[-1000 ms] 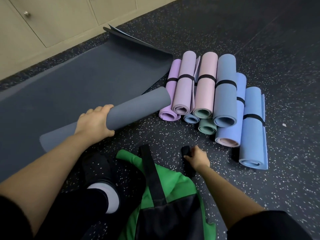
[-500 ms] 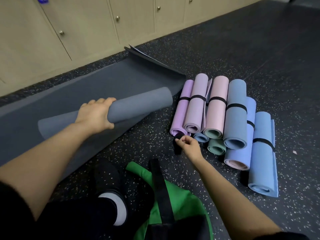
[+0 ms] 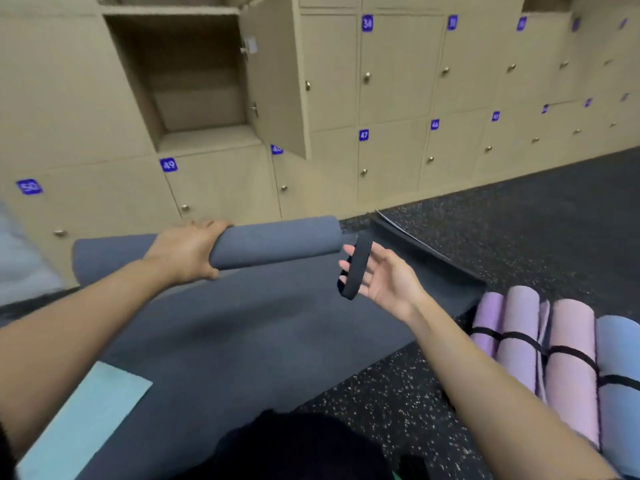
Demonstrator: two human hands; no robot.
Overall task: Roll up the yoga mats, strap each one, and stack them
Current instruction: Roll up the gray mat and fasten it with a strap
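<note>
The fingers of the right hand are stretched out, palm up, and carry a black elastic strap loop across them. Just to their left lies the free end of the dark grey rolled foam yoga mat. Its long axis runs left to right, and the left hand grips it. In my judgement, the loop must slide leftward over that end.
</note>
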